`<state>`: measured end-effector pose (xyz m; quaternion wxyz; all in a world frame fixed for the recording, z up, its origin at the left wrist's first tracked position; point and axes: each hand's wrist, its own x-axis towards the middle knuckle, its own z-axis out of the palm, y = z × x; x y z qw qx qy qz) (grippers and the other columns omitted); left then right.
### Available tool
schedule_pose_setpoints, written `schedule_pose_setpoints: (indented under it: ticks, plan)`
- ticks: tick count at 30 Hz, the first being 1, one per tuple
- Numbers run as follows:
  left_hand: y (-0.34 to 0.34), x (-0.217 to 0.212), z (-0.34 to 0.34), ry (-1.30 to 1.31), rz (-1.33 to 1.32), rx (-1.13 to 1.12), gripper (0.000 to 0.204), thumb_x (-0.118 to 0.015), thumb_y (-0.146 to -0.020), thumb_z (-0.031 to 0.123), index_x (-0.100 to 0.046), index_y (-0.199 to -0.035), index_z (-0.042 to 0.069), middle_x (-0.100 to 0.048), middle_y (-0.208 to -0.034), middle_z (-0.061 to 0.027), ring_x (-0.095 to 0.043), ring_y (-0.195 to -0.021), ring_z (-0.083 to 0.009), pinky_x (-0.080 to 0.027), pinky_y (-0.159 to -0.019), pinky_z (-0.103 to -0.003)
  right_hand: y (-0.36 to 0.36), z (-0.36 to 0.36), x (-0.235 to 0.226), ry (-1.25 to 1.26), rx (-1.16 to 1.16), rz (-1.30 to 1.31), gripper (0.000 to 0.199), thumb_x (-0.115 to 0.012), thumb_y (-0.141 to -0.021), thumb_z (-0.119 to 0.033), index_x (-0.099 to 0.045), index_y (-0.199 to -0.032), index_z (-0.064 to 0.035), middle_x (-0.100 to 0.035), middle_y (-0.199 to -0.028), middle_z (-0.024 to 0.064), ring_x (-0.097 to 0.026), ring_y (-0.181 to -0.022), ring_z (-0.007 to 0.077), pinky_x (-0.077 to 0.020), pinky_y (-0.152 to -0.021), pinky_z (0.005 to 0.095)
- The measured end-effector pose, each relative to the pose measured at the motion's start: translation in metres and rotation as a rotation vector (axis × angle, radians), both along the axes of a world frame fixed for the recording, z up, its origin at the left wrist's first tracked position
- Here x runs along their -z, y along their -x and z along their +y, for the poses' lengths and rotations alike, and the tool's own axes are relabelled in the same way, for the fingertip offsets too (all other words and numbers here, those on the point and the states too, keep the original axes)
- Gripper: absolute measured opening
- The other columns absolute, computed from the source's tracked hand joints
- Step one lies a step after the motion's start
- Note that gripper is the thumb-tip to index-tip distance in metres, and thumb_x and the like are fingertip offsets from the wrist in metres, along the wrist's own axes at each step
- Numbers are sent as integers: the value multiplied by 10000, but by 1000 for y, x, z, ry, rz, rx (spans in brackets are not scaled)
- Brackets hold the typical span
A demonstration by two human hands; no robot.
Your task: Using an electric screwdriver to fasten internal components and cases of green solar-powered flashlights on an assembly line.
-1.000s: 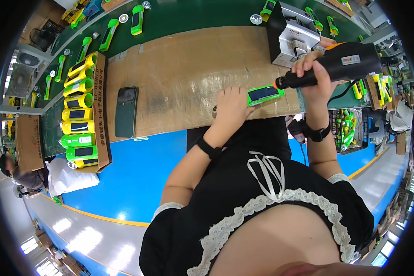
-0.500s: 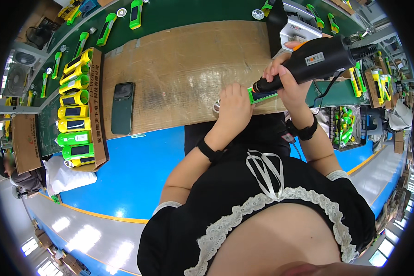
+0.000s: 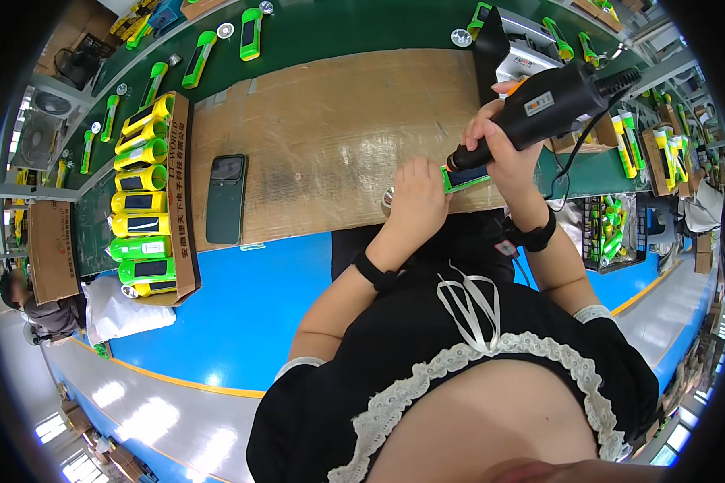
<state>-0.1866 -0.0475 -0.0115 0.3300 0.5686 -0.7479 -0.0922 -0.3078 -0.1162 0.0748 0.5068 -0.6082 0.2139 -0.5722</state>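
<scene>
Left fingers (image 3: 417, 171) hold a green flashlight (image 3: 469, 177), long axis pointing sideways.

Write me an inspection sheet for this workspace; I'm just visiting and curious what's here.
Surface: brown cardboard sheet lying on a green table.
Job's things: green casing with a dark panel; black power tool, its tip at or close to the casing's left end.
Clutter: dark phone on the cardboard; at left, a cardboard box of yellow and green casings.
Grips: left grip, a bare hand, at the casing's left end, fingertips' hold unclear; right grip, a bare hand, wrapped around the tool.
Cables: black cord from the tool's rear, far end not traceable.
Surroundings: blue floor; another person at far left.
</scene>
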Motion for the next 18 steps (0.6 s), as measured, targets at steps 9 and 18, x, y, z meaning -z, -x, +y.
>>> schedule_pose_setpoints:
  ticks: [9,18]
  plan:
    - [-5,-1,-5,-12,58,19,405,-712,-678,135,-502,-979,-36,-505,-940,-196,-508,-879,-365,-417,-760,-432,-10,-6,7,-65,-66,41,402,-505,-764,80,-371,-1130,-19,-530,-692,66,-541,-593,138,-466,-574,290]
    - [-7,0,-8,9,121,30,443,-714,-627,85,-478,-978,-45,-493,-930,-214,-504,-855,-385,-414,-737,-442,-18,-8,9,-77,-82,104,355,-538,-786,33,-373,-1096,-27,-515,-685,57,-522,-573,127,-448,-570,266]
